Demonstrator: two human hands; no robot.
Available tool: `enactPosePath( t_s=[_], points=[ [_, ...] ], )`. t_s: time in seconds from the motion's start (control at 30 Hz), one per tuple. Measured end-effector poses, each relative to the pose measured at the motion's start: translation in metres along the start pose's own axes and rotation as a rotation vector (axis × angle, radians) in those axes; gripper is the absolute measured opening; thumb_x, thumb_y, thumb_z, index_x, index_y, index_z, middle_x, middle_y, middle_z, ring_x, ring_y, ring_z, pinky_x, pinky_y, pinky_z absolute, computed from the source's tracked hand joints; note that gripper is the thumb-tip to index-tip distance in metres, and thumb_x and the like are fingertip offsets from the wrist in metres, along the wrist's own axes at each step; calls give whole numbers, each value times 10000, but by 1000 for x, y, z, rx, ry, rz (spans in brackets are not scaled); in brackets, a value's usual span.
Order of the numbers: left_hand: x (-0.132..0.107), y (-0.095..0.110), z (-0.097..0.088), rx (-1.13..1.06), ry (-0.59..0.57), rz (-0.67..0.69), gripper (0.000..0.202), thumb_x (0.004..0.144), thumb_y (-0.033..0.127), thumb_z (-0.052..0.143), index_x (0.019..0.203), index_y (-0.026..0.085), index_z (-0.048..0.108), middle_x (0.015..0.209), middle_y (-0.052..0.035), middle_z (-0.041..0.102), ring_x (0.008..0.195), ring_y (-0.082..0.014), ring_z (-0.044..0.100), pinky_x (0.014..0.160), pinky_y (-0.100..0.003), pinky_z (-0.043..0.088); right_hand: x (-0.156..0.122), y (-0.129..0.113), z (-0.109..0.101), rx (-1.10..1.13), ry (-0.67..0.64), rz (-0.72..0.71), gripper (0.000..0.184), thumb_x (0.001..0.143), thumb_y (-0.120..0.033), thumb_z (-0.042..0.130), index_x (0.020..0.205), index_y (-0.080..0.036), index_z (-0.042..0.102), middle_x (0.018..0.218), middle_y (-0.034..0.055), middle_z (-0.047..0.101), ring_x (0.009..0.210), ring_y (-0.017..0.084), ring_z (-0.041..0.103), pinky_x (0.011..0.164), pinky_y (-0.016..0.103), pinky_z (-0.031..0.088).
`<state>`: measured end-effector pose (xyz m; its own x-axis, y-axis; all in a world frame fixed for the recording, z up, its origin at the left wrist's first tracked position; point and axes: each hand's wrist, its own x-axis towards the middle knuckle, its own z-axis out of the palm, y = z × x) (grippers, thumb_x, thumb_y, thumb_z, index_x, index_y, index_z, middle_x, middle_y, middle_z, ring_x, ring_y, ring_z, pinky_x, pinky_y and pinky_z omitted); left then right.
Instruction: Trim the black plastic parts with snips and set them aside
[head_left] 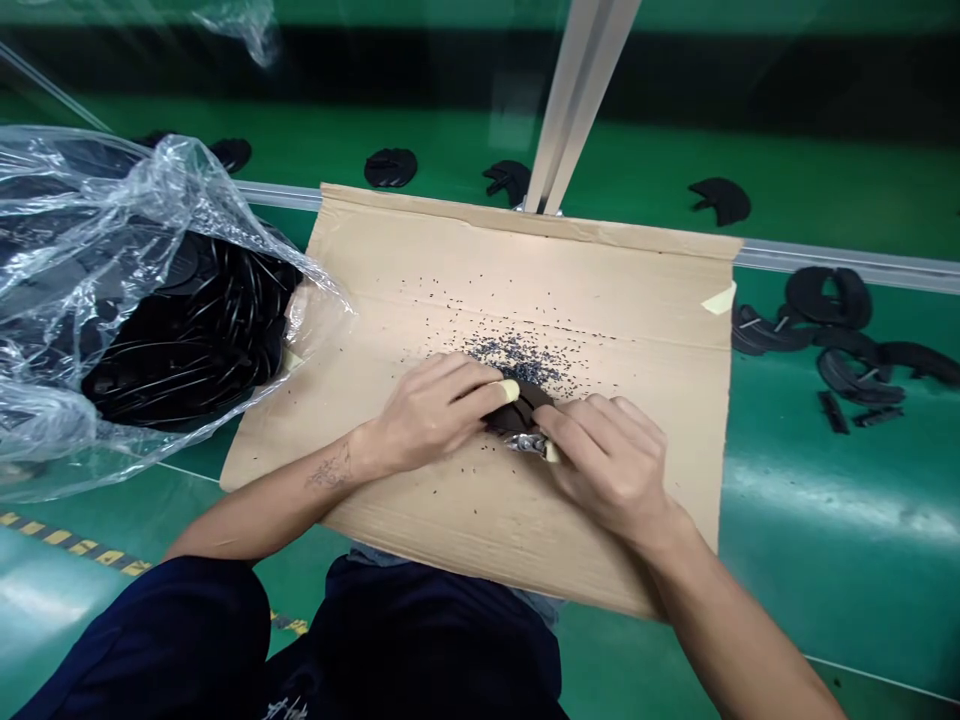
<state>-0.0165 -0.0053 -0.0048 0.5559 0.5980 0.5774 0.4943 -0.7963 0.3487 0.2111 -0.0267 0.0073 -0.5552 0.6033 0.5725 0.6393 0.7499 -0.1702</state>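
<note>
A curved black plastic part (534, 398) is held over the cardboard sheet, between my two hands. My left hand (439, 412) pinches its left side, and a pale yellow cover wraps one fingertip. My right hand (611, 460) is closed around a small shiny metal tool (525, 442), which looks like nippers; its handles are mostly hidden in the palm. Right fingertips also touch the part's right edge. The metal head lies against the near side of the part. Many tiny black plastic bits (514, 352) are scattered on the cardboard sheet (390, 250) just beyond.
A clear plastic bag (165, 190) full of black parts (195, 350) stands at the left. Several loose black pieces (829, 297) lie on the green floor at the right. Beyond the cardboard are a metal frame post (581, 100) and glassy panel, with more black parts behind.
</note>
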Motion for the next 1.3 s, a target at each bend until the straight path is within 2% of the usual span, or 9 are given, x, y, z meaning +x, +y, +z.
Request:
enactPosePath(
  t_s=[0.1, 0.2, 0.3, 0.4, 0.53, 0.83, 1.13, 1.3],
  points=[
    [0, -2, 1, 24, -16, -21, 208, 954, 58, 545, 1092, 163, 659, 959, -56, 736, 876, -148, 676, 766, -284, 568, 1, 1, -2, 139, -5, 39, 110, 924, -132, 596, 994, -178, 667, 752, 32, 693, 658, 145, 583, 609, 302, 400],
    [0, -5, -1, -209, 41, -128, 172, 942, 105, 608, 1098, 139, 673, 967, -74, 741, 896, -145, 695, 779, -271, 589, 1, 9, -7, 289, 26, 202, 117, 917, -155, 609, 1018, -184, 661, 798, 42, 685, 676, 150, 592, 625, 301, 444],
    [1, -6, -4, -468, 50, -258, 196, 913, 106, 652, 1100, 154, 688, 999, -64, 751, 921, -128, 713, 812, -246, 599, 2, 19, -10, 290, 16, 303, 161, 909, -122, 576, 1023, -188, 667, 780, 33, 657, 666, 145, 568, 610, 295, 435],
    [1, -3, -5, -637, 15, -328, 225, 900, 64, 612, 1083, 162, 699, 1013, -66, 749, 938, -133, 725, 812, -247, 604, 1, 22, -9, 276, -35, 274, 160, 916, -135, 570, 1034, -174, 672, 796, 42, 663, 670, 147, 558, 619, 303, 430],
    [0, 1, -3, -781, -22, -316, 232, 904, 63, 606, 1091, 160, 704, 1017, -76, 744, 946, -139, 725, 815, -244, 609, -1, 19, -5, 220, -87, 153, 134, 935, -176, 582, 1037, -156, 667, 809, 52, 680, 664, 151, 544, 615, 314, 398],
    [-1, 5, 0, -853, 10, -310, 304, 898, 42, 635, 1159, 181, 706, 1061, -73, 744, 960, -120, 719, 823, -211, 608, -3, 15, -5, 177, -75, 131, 141, 947, -199, 579, 1052, -160, 666, 828, 53, 703, 687, 152, 579, 621, 311, 410],
    [-4, 6, 2, -818, 32, -305, 228, 889, 109, 705, 1112, 157, 710, 1025, -77, 752, 931, -121, 732, 796, -195, 624, -1, 10, -4, -9, -5, 89, 123, 933, -130, 591, 1007, -136, 690, 720, 16, 670, 635, 124, 557, 600, 286, 418],
    [-6, 8, 5, -807, 64, -318, 201, 895, 103, 687, 1083, 166, 718, 988, -70, 757, 904, -123, 738, 773, -208, 630, -1, 6, -7, -73, -29, 96, 153, 946, -131, 562, 1001, -170, 700, 719, 16, 679, 647, 128, 565, 620, 283, 433]
  ],
)
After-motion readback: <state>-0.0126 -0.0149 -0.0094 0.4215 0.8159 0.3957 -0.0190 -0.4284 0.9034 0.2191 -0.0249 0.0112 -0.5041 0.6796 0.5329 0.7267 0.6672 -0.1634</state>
